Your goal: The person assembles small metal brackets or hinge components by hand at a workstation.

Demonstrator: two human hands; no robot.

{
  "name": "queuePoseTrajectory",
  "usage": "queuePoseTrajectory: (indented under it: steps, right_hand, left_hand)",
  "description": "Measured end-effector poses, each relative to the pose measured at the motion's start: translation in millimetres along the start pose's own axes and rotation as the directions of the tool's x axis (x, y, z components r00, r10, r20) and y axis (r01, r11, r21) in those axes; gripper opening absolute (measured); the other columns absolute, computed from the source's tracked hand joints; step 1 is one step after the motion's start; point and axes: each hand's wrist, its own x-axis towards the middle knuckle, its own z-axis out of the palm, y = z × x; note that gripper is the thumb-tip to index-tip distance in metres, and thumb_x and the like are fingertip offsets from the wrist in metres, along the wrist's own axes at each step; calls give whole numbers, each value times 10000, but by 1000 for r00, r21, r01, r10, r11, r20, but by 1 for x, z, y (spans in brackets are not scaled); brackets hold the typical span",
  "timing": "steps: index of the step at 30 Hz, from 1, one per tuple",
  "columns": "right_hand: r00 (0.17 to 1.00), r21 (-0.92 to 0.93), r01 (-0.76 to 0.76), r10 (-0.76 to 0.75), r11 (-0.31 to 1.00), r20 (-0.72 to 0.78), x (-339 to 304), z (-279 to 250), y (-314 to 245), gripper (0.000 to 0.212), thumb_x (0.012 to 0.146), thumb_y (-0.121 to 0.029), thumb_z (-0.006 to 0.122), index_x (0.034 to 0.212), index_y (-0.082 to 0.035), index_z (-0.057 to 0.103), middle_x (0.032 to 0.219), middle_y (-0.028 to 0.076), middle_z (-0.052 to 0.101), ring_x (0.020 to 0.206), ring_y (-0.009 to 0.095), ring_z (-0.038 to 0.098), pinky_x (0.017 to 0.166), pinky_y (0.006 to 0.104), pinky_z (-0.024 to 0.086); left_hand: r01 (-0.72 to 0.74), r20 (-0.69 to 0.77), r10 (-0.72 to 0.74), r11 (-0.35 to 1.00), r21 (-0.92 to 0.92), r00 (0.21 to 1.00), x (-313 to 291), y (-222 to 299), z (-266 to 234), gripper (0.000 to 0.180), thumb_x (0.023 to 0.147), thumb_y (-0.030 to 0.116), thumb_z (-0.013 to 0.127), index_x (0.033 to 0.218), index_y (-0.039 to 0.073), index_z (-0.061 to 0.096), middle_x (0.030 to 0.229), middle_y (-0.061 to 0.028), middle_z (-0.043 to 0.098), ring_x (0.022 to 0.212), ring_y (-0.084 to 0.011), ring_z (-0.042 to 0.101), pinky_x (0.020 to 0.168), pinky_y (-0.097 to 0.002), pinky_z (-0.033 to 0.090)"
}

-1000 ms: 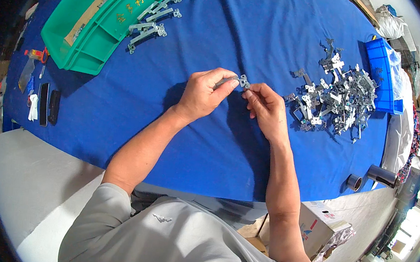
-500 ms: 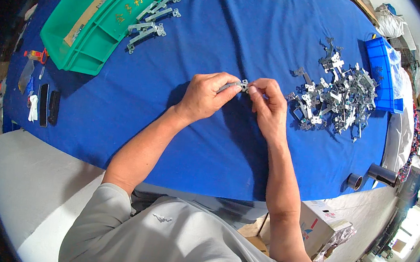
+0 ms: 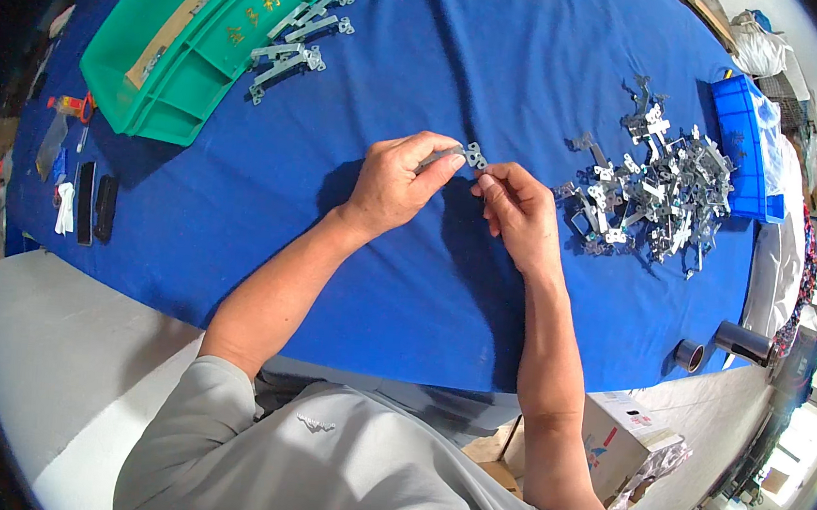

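I'm seeing the bracket sitting between both hands, over the middle of the blue cloth. Left hand is pinching it, thumb against finger. Right hand is holding thumb and finger together at its right end; I'm not able to tell if they're gripping it. Right side is running tight: pile is starting just beside the right hand and spreading to the blue bin by the cloth's right edge. Left is giving more room, cloth stretching to the green bin and black strips. Loose brackets are lying beside the green bin. Near edge is running well below the hands, forearms crossing it; dark tubes are sitting near it, far right.
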Motion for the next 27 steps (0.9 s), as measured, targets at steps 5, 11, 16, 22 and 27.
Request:
queuePoseTrajectory:
  steps: [5,11,16,22,27]
  right_hand:
    - [994,21,78,-76,997,-73,1,3,3,146,985,-136,627,1044,-5,651,770,14,625,623,72,557,527,245,465]
    - [997,-26,68,-69,997,-46,2,0,9,134,967,-123,650,1012,3,660,723,10,600,602,76,551,529,249,466]
    - [994,-34,87,-89,996,-55,1,2,5,136,964,-123,658,1004,7,662,712,9,595,601,71,552,527,251,461]
    - [985,18,143,-141,990,-95,4,6,9,145,961,-105,657,1045,13,648,770,30,621,648,76,581,575,251,511]
    - [981,124,179,-168,976,-98,3,5,8,142,957,-76,652,1056,22,620,857,54,646,714,85,609,647,254,557]
  left_hand:
    - [22,29,-22,1000,7,999,1,2,0,166,935,132,702,1031,-3,701,755,-39,690,662,-46,580,579,-250,475]
    - [19,53,-18,1000,-21,998,1,6,-1,169,935,135,702,1037,1,702,738,-38,679,642,-44,558,566,-251,463]
    - [19,42,-18,1000,-4,999,1,2,-1,167,938,136,698,1038,3,701,739,-38,676,641,-43,555,559,-249,457]
    - [37,97,-35,999,-14,995,1,2,1,166,942,135,690,1034,-4,698,787,-53,696,665,-65,595,578,-265,478]
    - [-68,97,65,997,27,993,1,1,1,165,936,130,689,1021,-11,697,845,-97,716,719,-126,662,630,-291,513]
